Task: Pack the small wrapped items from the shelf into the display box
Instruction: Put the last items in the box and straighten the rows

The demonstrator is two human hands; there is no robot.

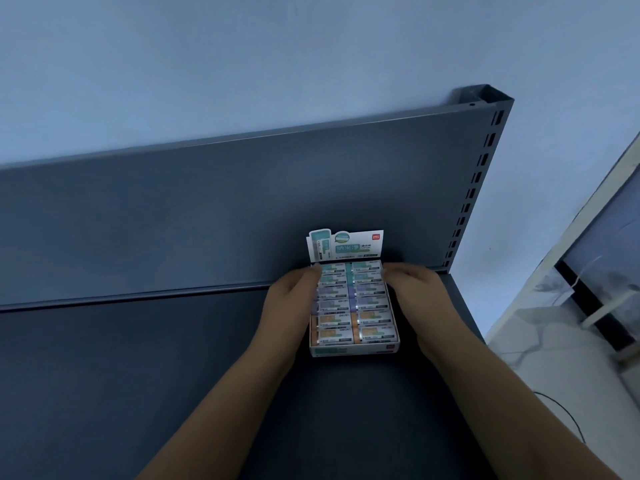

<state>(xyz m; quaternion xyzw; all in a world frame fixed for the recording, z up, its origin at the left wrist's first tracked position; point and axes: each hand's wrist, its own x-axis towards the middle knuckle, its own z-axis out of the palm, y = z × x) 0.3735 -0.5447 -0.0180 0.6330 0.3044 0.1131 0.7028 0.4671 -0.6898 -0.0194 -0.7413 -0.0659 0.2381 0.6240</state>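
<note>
Both forearms are reached in from the bottom of the frame. The small white cardboard display box (353,350) is sat just right of centre on the dark grey metal shelf (138,358). The left hand (291,296) is laid against its left wall and the right hand (419,292) against its right. Fingers look stretched fairly flat, tips blurred tbh. The box's long axis is pointed away towards the back panel, printed header card (346,245) stood up at the far end. Twelve small wrapped items (372,301) can be counted inside, in two columns of six: four teal, four purple, four orange.
</note>
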